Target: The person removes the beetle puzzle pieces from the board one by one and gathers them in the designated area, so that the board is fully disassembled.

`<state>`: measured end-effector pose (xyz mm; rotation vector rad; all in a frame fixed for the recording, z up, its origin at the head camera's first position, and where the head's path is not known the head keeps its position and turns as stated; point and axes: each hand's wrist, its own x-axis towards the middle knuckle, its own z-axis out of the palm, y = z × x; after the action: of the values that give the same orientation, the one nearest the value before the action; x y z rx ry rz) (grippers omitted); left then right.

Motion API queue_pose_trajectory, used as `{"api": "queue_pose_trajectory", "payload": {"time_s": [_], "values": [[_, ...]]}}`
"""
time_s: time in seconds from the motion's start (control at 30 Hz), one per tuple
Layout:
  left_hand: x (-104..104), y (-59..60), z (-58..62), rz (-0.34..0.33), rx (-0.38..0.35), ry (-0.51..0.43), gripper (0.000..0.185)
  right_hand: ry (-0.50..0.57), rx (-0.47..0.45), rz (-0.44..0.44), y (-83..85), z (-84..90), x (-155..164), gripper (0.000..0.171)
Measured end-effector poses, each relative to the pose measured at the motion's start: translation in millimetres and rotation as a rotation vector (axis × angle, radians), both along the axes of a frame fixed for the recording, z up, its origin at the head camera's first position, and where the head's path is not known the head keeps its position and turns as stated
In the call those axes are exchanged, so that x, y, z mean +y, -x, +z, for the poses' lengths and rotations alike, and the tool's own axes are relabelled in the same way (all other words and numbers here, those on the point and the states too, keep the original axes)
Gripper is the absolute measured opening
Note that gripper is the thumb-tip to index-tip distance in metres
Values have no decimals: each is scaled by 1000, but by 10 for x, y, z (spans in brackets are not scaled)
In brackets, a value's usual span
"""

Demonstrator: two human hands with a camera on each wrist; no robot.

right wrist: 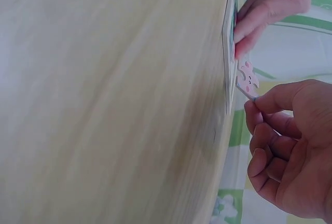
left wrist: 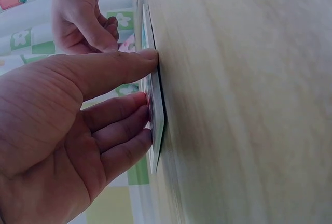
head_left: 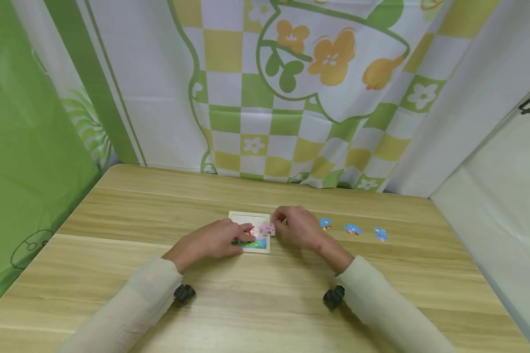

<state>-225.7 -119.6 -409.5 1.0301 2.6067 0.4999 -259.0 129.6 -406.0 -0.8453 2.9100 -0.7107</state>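
Note:
A small puzzle board (head_left: 249, 215) with a pale frame lies flat on the table, partly filled with coloured pieces at its lower side. My left hand (head_left: 218, 239) rests on it, fingertips on the pieces and thumb at the near edge, as the left wrist view (left wrist: 78, 125) also shows. Between thumb and forefinger my right hand (head_left: 297, 227) pinches a pink puzzle piece (right wrist: 248, 77) with a printed face. That piece is tilted above the board's right side. Whether it touches the board I cannot tell. The left fingers hide part of the picture.
To the right of my right hand lie a blue piece (head_left: 326, 223), another blue piece (head_left: 352, 229) and a third blue piece (head_left: 380, 234), spaced in a row on the wooden table (head_left: 265, 304). A patterned curtain (head_left: 256, 117) hangs behind the table's far edge.

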Motion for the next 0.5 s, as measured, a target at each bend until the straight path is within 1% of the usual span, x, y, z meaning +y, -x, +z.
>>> {"api": "queue_pose_trajectory", "payload": {"time_s": [0.27,0.5], "values": [[-12,-1,-22,-1,4,-14,42,35,-29,-13,-37,6,264,12],[3,7,-23,11,-4,-1,42,35,-49,-48,-124,49,570,13]]}}
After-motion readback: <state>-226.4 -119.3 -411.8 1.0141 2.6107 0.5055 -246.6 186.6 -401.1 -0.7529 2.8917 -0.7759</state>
